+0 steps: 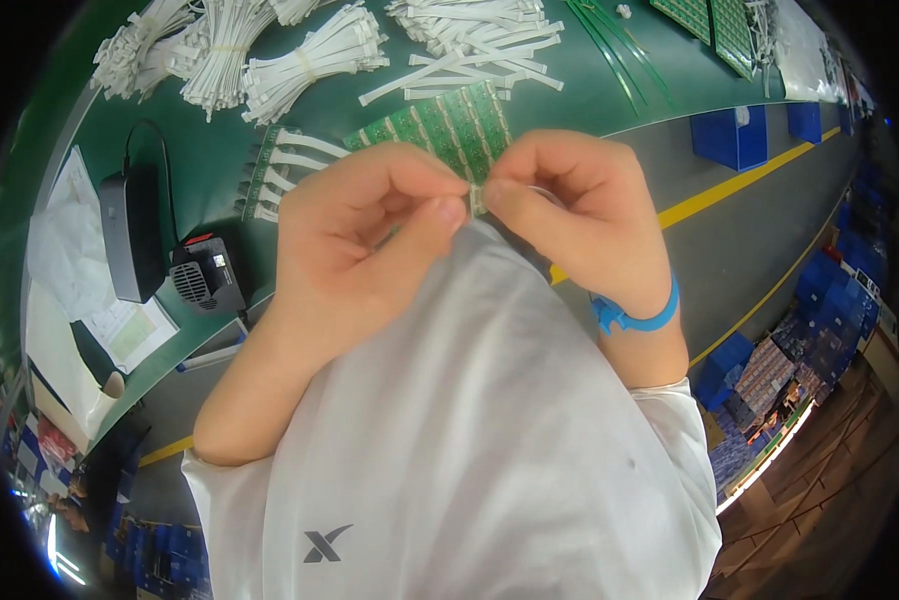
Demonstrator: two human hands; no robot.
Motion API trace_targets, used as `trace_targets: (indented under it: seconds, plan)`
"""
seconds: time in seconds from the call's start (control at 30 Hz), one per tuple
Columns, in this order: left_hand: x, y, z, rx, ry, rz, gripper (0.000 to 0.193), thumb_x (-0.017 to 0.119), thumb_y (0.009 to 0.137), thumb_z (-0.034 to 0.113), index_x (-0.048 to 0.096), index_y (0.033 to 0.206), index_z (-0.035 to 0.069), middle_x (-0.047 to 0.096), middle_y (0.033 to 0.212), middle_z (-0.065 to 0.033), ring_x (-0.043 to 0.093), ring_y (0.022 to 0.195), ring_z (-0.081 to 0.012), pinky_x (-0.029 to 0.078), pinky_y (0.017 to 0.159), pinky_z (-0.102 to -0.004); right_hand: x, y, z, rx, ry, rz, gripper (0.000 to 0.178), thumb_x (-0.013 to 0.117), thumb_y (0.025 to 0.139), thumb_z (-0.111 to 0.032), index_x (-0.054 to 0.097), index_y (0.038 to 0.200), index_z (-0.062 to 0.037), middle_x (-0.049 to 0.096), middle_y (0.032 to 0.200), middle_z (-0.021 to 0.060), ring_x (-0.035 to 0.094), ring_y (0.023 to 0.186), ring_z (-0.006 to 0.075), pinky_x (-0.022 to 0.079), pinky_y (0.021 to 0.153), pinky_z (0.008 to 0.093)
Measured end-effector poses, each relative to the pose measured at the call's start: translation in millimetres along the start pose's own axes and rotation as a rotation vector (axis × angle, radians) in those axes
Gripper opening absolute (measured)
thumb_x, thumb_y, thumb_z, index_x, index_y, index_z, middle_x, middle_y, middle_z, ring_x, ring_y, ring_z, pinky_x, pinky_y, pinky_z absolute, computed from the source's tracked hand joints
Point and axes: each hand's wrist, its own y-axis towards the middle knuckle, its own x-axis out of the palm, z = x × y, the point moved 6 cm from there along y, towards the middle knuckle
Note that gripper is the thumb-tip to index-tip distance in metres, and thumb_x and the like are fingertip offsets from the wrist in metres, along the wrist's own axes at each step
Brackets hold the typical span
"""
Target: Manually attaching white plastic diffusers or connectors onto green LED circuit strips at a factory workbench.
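My left hand [361, 225] and my right hand [594, 205] meet at the table's near edge, each closed in a pinch with the fingertips almost touching. A tiny pale and green piece shows between the fingertips, too small and covered to name. A thin whitish edge peeks out by my right fingers. Just beyond both hands lies a green circuit board panel [447, 122] with rows of small boards, its near part hidden by my fingers. Left of it, partly behind my left hand, a green board strip [265, 178] has several white flat cables [304, 160] attached.
Bundled white flat cables [314, 62] and a loose pile [479, 50] cover the far side of the green table [409, 30]. At left are a black box-shaped device [132, 235], a black vented unit [207, 275] and papers [134, 325]. More boards [731, 40] lie far right; blue bins [731, 138] stand beyond.
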Motion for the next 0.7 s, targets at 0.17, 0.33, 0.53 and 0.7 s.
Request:
trace_targets:
  seconds: [0.17,0.33,0.53,0.7]
  plan:
    - [1,0,4,0.024,0.072,-0.02,0.011,0.057,0.095,-0.009,0.062,0.104,-0.007,0.064,0.096,-0.013,0.06,0.075,-0.0124,0.05,0.067,-0.0249,0,-3,1,-0.002,-0.032,0.083,0.01,0.071,0.082,-0.005,0.064,0.077,0.0007,0.054,0.064,-0.0034,0.044,0.058,0.0019,0.035,0.05,0.0217]
    - [3,-2,3,0.052,0.178,-0.041,0.012,0.057,0.095,-0.01,0.062,0.105,-0.008,0.064,0.096,-0.0124,0.06,0.076,-0.0114,0.049,0.067,-0.024,1,-8,-1,-0.076,-0.045,0.126,0.01,0.072,0.08,-0.002,0.062,0.076,-0.0002,0.054,0.064,-0.0029,0.044,0.058,0.0019,0.035,0.05,0.0215]
    - [5,-3,4,0.034,0.059,-0.002,0.011,0.057,0.094,-0.011,0.062,0.104,-0.008,0.064,0.096,-0.0128,0.061,0.075,-0.0126,0.05,0.066,-0.0247,0,-9,-2,-0.096,-0.028,0.107,0.01,0.07,0.08,0.0,0.062,0.076,-0.0006,0.053,0.065,-0.0037,0.043,0.058,0.0015,0.033,0.05,0.0209]
    - [3,-3,2,-0.002,0.0,0.024,0.012,0.058,0.093,-0.01,0.063,0.104,-0.008,0.064,0.095,-0.0136,0.062,0.072,-0.0143,0.052,0.065,-0.0259,1,-11,-1,-0.027,0.048,0.094,0.005,0.068,0.083,0.0,0.064,0.079,0.0,0.054,0.066,-0.0047,0.042,0.059,0.0006,0.033,0.05,0.0202]
